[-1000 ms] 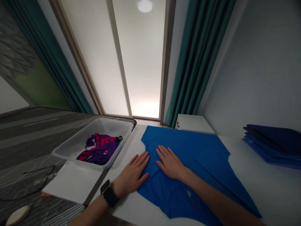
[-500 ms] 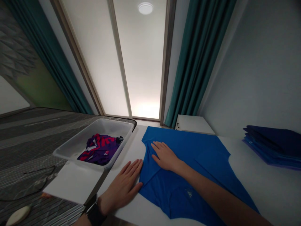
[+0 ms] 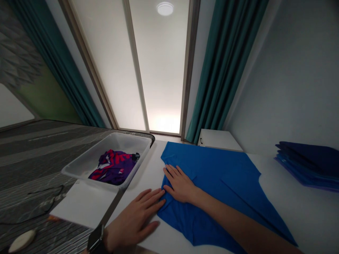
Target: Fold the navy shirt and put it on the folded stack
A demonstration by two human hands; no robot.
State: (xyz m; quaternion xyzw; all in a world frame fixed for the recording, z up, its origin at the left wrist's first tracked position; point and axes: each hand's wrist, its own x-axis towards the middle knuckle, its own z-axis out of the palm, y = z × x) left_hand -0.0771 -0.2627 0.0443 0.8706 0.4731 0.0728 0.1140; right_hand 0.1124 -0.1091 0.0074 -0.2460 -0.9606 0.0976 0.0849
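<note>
I am looking for words to read, and there are none I can make out. A tiny pale mark sits on the red and purple clothes (image 3: 112,167) in the tub, but it is too small to tell what it says.

The blue shirt (image 3: 219,176) is lying flat on the white surface (image 3: 304,211) in front of me. It is bright blue and smooth, with a few soft folds running across it. Its left edge is bunching a little under my hands.

My right hand (image 3: 180,183) is pressing flat on the shirt near that left edge. Its fingers (image 3: 171,172) are stretched out and a little apart, holding nothing. My left hand (image 3: 135,220) is lying flat on the surface just beside the shirt, with fingertips touching the blue edge. Its fingers are spread wide too, holding nothing. I am wearing a dark watch (image 3: 95,241) on that wrist.

The clear plastic tub (image 3: 87,160) is sitting to the left. A pile of folded dark blue clothes (image 3: 307,164) is resting far to the right.
</note>
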